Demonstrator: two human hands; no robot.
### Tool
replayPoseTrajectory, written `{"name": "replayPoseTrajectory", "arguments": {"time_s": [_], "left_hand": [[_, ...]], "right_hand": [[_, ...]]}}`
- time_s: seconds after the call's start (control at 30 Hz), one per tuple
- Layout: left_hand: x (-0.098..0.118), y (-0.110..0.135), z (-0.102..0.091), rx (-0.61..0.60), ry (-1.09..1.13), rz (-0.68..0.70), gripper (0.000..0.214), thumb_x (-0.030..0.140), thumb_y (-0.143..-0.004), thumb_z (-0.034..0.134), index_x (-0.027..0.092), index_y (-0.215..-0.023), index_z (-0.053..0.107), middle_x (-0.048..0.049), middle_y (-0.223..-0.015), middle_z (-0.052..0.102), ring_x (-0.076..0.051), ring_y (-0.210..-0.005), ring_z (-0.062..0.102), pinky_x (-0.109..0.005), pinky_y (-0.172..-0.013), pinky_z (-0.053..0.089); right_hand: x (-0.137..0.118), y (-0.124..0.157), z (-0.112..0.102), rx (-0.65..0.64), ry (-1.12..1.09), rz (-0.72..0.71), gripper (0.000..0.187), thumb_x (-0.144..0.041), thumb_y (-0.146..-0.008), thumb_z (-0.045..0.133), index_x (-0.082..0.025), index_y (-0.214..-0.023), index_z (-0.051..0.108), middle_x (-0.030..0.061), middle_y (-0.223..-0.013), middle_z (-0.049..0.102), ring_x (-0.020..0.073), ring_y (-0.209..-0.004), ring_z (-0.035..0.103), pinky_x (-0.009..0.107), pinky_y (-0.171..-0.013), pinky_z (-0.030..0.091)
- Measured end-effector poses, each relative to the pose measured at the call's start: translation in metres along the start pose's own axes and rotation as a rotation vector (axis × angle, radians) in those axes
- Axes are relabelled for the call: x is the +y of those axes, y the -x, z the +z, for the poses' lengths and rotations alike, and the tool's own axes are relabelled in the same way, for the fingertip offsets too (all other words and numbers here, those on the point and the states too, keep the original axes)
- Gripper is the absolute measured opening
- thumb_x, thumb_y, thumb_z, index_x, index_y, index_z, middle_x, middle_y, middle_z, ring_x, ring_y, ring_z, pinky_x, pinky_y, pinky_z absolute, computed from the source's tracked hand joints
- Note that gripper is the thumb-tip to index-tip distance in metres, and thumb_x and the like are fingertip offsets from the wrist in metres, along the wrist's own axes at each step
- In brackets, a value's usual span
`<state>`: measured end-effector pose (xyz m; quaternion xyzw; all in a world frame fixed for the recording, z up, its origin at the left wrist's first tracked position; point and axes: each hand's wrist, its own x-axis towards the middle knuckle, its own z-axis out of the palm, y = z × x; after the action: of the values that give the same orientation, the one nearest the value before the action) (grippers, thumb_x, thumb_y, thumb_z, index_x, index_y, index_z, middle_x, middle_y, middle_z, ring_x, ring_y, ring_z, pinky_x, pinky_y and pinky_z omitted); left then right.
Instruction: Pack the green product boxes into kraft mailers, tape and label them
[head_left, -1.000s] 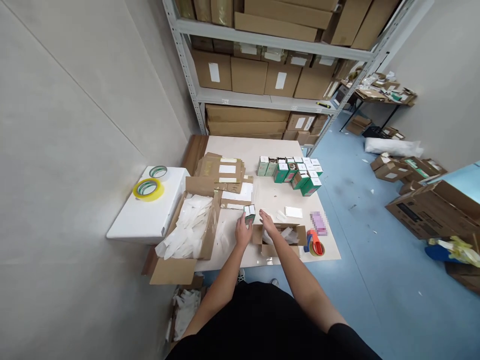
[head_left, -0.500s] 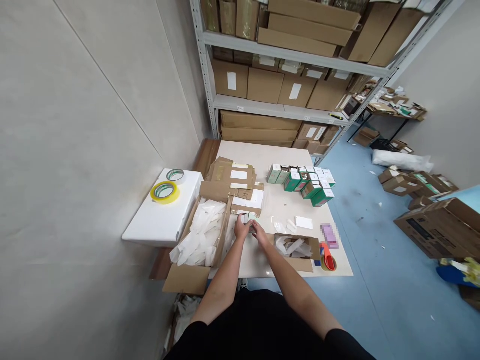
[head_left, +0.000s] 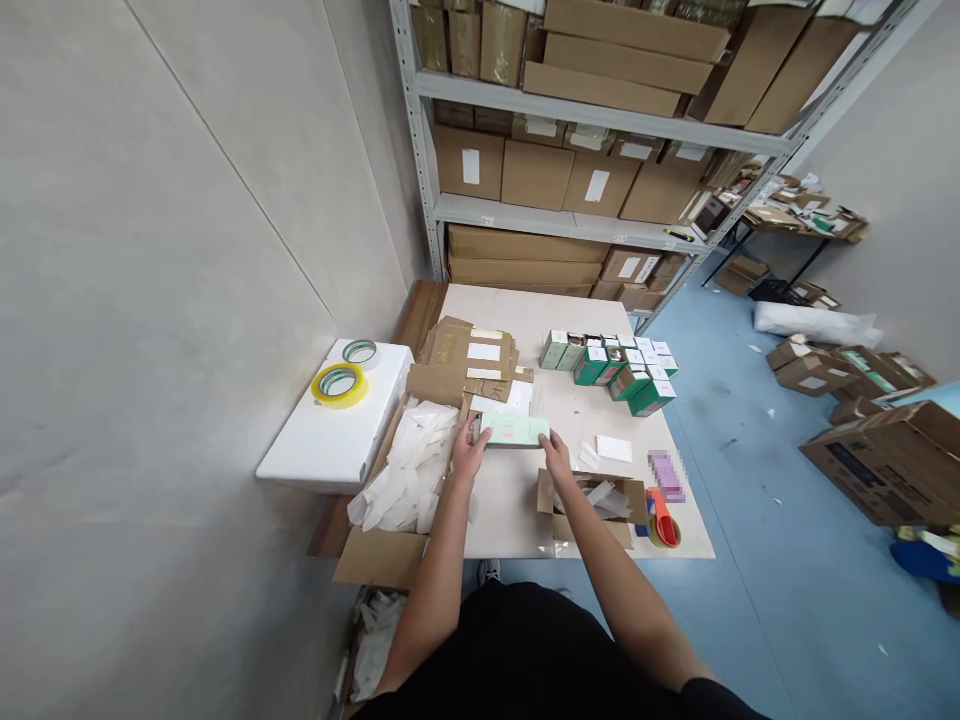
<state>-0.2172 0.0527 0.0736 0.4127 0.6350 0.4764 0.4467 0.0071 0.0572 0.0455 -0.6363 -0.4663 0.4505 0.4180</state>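
A long light-green box (head_left: 515,429) lies level between my two hands over the table. My left hand (head_left: 469,447) grips its left end, and my right hand (head_left: 555,455) holds the right end. Left of my left hand stands an open carton (head_left: 382,556) full of white plastic wrapping (head_left: 409,465). Close to my right forearm is a smaller open carton (head_left: 545,490) with clear plastic strips inside. Behind the green box lie flattened cardboard pieces (head_left: 457,350). A white card (head_left: 614,448) rests on the table to the right.
Several green and white boxes (head_left: 609,365) stand together at the table's far right. An orange tape dispenser (head_left: 661,517) sits at the near right corner. Two tape rolls, one a yellow roll (head_left: 358,388), lie on a white surface (head_left: 300,440) at left. Metal shelving (head_left: 555,220) with cartons rises behind.
My hands have moved apart, and the green box now spans between them, its broad face showing. Before, they were close together around its small end. The view has shifted slightly.
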Motion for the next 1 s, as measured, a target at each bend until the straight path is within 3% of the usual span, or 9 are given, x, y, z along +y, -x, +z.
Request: {"name": "replayPoseTrajectory", "arguments": {"time_s": [0.1, 0.23, 0.4, 0.5, 0.63, 0.8, 1.0], "left_hand": [[0.005, 0.012, 0.014, -0.118, 0.059, -0.037, 0.062, 0.045, -0.101, 0.055, 0.023, -0.157, 0.042, -0.0117, -0.132, 0.071, -0.026, -0.118, 0.070, -0.038, -0.096, 0.059], [0.007, 0.044, 0.053, -0.192, -0.049, 0.033, 0.055, 0.042, -0.105, 0.048, 0.024, -0.156, 0.045, -0.0086, -0.154, 0.056, -0.025, -0.142, 0.053, -0.039, -0.116, 0.045], [0.005, 0.096, 0.103, -0.301, -0.290, -0.047, 0.057, 0.043, -0.106, 0.041, 0.019, -0.157, 0.044, -0.0111, -0.149, 0.061, -0.030, -0.141, 0.054, -0.042, -0.115, 0.045], [0.001, 0.118, 0.127, -0.346, -0.359, -0.078, 0.056, 0.042, -0.106, 0.039, 0.018, -0.156, 0.046, -0.0119, -0.150, 0.059, -0.030, -0.140, 0.055, -0.041, -0.114, 0.045], [-0.004, 0.131, 0.152, -0.387, -0.389, -0.104, 0.054, 0.037, -0.106, 0.037, 0.018, -0.156, 0.045, -0.0116, -0.152, 0.057, -0.028, -0.142, 0.053, -0.040, -0.117, 0.042], [-0.012, 0.133, 0.163, -0.324, -0.416, -0.082, 0.063, 0.039, -0.103, 0.047, 0.021, -0.161, 0.033, -0.0097, -0.168, 0.035, -0.024, -0.155, 0.034, -0.035, -0.124, 0.032], [-0.036, 0.142, 0.159, -0.390, -0.629, 0.115, 0.057, 0.024, -0.087, 0.067, 0.019, -0.143, 0.057, -0.0112, -0.150, 0.057, -0.027, -0.143, 0.049, -0.039, -0.121, 0.037]], "right_hand": [[-0.011, 0.016, -0.033, 0.018, -0.110, -0.077, 0.061, -0.058, -0.092, 0.056, -0.020, -0.140, 0.063, 0.0111, -0.139, 0.068, 0.0291, -0.127, 0.063, 0.044, -0.109, 0.051], [-0.008, 0.049, -0.084, 0.137, -0.187, -0.067, 0.061, -0.054, -0.087, 0.067, -0.019, -0.136, 0.067, 0.0116, -0.137, 0.069, 0.0311, -0.127, 0.063, 0.048, -0.111, 0.049], [0.018, 0.092, -0.141, 0.281, -0.174, 0.000, 0.061, -0.053, -0.087, 0.067, -0.019, -0.138, 0.066, 0.0127, -0.138, 0.069, 0.0324, -0.130, 0.062, 0.050, -0.112, 0.047], [0.039, 0.108, -0.167, 0.279, -0.125, 0.021, 0.059, -0.052, -0.088, 0.062, -0.018, -0.136, 0.067, 0.0130, -0.137, 0.069, 0.0320, -0.128, 0.063, 0.049, -0.112, 0.048], [0.063, 0.112, -0.191, 0.220, -0.115, 0.068, 0.061, -0.051, -0.087, 0.061, -0.019, -0.139, 0.065, 0.0118, -0.138, 0.068, 0.0314, -0.130, 0.062, 0.050, -0.114, 0.047], [0.083, 0.103, -0.207, 0.271, -0.256, 0.170, 0.078, -0.048, -0.080, 0.069, -0.021, -0.152, 0.053, 0.0090, -0.158, 0.051, 0.0300, -0.146, 0.048, 0.045, -0.121, 0.041], [0.094, 0.103, -0.219, 0.181, -0.203, 0.110, 0.075, -0.049, -0.081, 0.068, -0.021, -0.149, 0.056, 0.0117, -0.155, 0.054, 0.0314, -0.145, 0.049, 0.049, -0.118, 0.044]]}}
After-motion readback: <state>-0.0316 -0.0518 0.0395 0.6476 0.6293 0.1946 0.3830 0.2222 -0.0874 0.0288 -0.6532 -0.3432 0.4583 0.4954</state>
